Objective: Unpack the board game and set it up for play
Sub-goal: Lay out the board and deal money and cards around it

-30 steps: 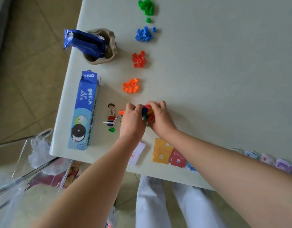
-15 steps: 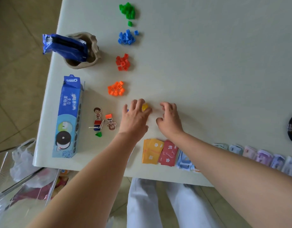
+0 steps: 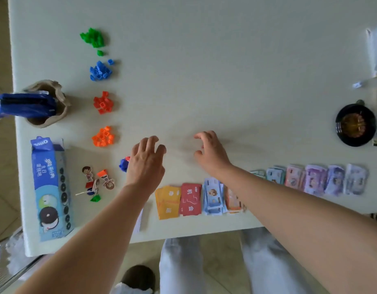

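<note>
Sorted heaps of small plastic houses run down the table's left: green, blue, red, orange. My left hand hovers palm down, fingers loosely curled, with a small blue and red cluster of pieces at its left edge. My right hand is a hand's width to the right, fingers relaxed, holding nothing. Cardboard player figures lie left of my left wrist. Orange cards, red cards, blue cards and paper money stacks line the near edge.
A blue biscuit box lies along the left edge of the pale table. Behind it a brown pot holds a blue wrapper. A black round container stands far right. A clear bin is on the floor at lower left.
Both hands were bunched together over mixed coloured pieces; they have spread apart and opened, the right hand moving right. The camera has swung right, bringing the money stacks and black container into view.
</note>
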